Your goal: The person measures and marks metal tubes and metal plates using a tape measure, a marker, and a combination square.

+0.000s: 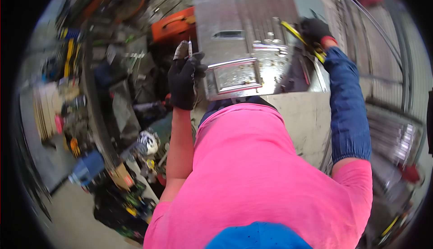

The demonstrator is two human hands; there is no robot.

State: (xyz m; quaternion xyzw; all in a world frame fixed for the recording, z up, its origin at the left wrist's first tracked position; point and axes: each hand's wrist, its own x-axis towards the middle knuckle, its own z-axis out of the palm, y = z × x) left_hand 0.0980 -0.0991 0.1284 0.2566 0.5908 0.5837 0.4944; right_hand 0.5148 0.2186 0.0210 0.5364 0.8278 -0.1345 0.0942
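My left hand [182,80], in a dark glove with pale wear at a fingertip, is raised left of the metal-topped table [216,17]. Its fingers close round a slim white pen-like tool [190,48] with a thin tip pointing away from me. Over the table's right side is my right hand [315,30], gloved in black below a red cuff. Motion smears its fingers. A yellow strip [293,33], like a measuring tape, runs diagonally right beside that hand. A rectangular metal frame [235,75] lies at the table's near left corner.
Small shiny pieces [270,39] and a dark-faced plate [228,35] lie on the table. Beyond its left edge sits an orange toolbox [173,25]. Cluttered tools and a blue container [87,168] fill the left side. Metal bars [392,134] stand along the right.
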